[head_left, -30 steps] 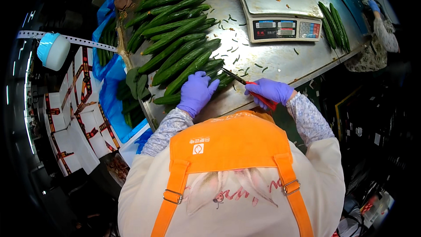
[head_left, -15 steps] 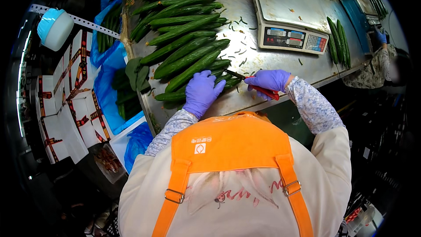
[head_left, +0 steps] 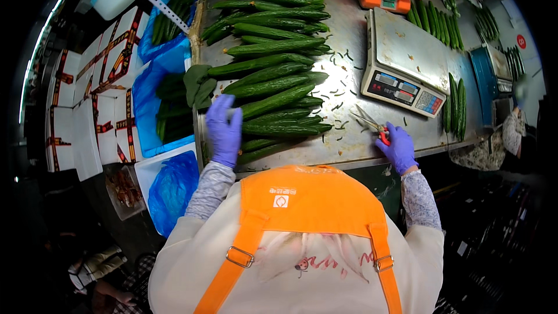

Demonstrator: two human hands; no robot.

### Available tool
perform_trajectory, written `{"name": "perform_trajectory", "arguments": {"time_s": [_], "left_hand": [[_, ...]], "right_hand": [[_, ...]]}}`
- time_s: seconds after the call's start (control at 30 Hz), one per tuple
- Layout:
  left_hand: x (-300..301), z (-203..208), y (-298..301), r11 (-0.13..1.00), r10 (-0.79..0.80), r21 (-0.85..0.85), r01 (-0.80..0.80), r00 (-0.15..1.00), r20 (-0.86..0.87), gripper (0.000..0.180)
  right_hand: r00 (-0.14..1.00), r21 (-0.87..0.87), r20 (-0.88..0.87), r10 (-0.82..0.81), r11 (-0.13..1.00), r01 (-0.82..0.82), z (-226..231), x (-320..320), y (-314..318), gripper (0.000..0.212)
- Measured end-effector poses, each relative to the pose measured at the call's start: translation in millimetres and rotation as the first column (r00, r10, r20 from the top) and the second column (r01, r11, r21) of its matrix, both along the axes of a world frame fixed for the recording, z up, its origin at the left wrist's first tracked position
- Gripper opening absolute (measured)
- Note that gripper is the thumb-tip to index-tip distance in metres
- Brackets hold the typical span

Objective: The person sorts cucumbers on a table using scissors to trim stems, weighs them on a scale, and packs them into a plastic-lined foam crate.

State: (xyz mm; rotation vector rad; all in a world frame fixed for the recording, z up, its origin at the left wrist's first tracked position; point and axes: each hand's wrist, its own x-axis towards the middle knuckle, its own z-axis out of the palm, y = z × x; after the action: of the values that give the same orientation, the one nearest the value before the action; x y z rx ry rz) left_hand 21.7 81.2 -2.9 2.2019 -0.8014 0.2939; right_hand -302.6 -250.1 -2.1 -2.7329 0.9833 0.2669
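clasping red-handled scissors (head_left: 381, 128) in the gloved right grip (head_left: 399, 149), gloved left grip (head_left: 224, 131) with fingers parted, just beside cucumbers (head_left: 278, 88) heaped on the metal surface (head_left: 349, 144), digital scale (head_left: 405, 61) near the scissors

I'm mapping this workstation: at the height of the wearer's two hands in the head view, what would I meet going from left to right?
White boxes → blue plastic liner → left hand → cucumber pile → scissors → right hand.
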Motion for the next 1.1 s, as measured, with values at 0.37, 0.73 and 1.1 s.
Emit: {"name": "perform_trajectory", "arguments": {"time_s": [0.37,0.73,1.1], "left_hand": [[-16,-69,6,0.845,-0.052,-0.431,-0.316,0.754,-0.655,0.033],[30,-77,20,0.731,-0.291,-0.545,-0.41,0.535,-0.793,0.04],[28,-33,36,0.958,-0.085,-0.164,-0.236,0.312,-0.946,0.069]], "right_hand": [[0.852,-0.024,0.466,0.239,0.966,-0.258,14,72,43,0.075],[0.73,-0.018,0.39,0.562,0.797,-0.604,-1,167,118,0.053],[0.739,-0.018,0.406,0.537,0.814,-0.581,1,166,125,0.054]]}}
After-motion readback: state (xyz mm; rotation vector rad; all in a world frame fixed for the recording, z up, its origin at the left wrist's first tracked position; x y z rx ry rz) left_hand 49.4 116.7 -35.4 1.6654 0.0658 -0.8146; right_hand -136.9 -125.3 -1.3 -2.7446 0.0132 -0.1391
